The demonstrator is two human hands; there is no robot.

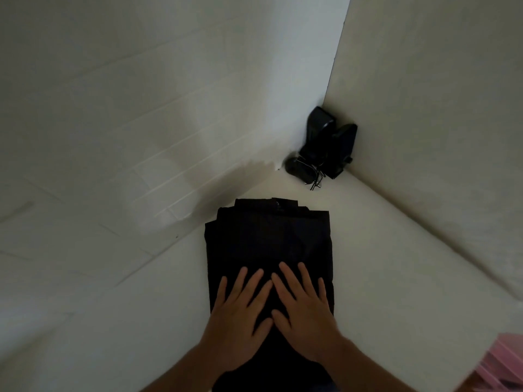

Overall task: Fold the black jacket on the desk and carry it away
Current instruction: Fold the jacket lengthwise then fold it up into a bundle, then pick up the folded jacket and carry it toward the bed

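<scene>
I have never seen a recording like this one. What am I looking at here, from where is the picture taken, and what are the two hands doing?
There is no machine here. A person wears a camera on the head, so this single picture looks forward and down at their own hands. On the white desk lies a black jacket, already folded into a narrow rectangle. The left hand and the right hand lie flat on it, side by side, fingers straight, pressing it. Nothing is gripped. In the far corner stand two small black speakers with bundled cables. A pink object shows at the right edge.
</scene>
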